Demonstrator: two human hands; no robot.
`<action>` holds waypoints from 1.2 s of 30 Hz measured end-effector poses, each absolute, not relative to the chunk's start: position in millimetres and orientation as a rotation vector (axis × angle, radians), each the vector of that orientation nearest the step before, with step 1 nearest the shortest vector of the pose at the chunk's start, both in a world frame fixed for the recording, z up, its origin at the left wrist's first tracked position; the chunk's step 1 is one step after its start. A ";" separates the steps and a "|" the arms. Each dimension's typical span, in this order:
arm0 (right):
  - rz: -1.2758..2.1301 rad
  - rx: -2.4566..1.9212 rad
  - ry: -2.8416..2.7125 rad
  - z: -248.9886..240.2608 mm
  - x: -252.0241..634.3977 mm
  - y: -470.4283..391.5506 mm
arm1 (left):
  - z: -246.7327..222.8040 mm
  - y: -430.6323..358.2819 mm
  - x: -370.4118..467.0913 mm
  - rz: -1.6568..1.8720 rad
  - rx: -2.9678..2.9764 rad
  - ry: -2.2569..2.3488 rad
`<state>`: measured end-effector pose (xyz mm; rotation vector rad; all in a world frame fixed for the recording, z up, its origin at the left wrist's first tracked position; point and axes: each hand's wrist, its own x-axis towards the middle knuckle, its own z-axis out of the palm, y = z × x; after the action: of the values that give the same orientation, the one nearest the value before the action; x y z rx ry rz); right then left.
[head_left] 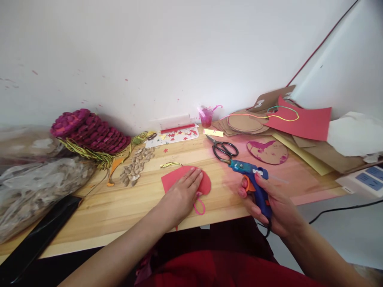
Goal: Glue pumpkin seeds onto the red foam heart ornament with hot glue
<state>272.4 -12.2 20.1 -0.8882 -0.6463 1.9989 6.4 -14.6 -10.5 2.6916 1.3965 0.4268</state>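
My left hand (184, 195) lies flat with its fingers stretched over a red paper piece (171, 178), rounded at its right side, on the wooden table. A pink cord loop (199, 207) sticks out from beside that hand, and a yellow-green cord (171, 164) lies just behind the paper. Wrapped around the handle of a blue glue gun (261, 195) is my right hand (269, 207), its fingers by the orange trigger. The gun's nozzle points left, close to black-handled scissors (225, 149). To the gun's upper right rests a cardboard heart (269, 152) with purple smears.
Shells or nuts (134, 167) are scattered left of centre, near a stack of purple-painted pieces (89, 131) and plastic bags (44, 187). Against the wall stands a pink cup (206, 116). Cardboard ovals (245, 121), red paper (302, 121) and a power strip (363, 181) occupy the right.
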 end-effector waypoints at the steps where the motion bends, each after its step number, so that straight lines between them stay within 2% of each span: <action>1: 1.997 -0.891 -0.644 20.1 272.5 -12.6 | -13.8 -11.5 7.2 0.379 2.721 1.412; 26: 1.938 -0.839 -0.539 10.4 271.6 -11.5 | 18.0 -17.5 9.6 0.073 2.539 1.249; 29: 1.946 -0.848 -0.576 11.7 275.0 -14.3 | 22.0 -17.4 0.8 0.159 2.495 1.152; 31: 1.941 -0.867 -0.643 15.2 280.4 -18.5 | 20.5 -15.6 -8.3 0.353 2.417 1.121; 34: 1.861 -0.953 -0.785 23.2 291.8 -25.4 | 12.1 -13.4 -16.4 0.635 2.299 1.234; 36: 1.749 -1.063 -0.873 28.3 300.3 -27.9 | 7.9 -16.2 -12.4 0.622 2.319 1.370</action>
<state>300.3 -27.9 28.3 -1.0627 -0.8733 1.7492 -12.4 -16.2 7.9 2.3185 1.3698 0.6220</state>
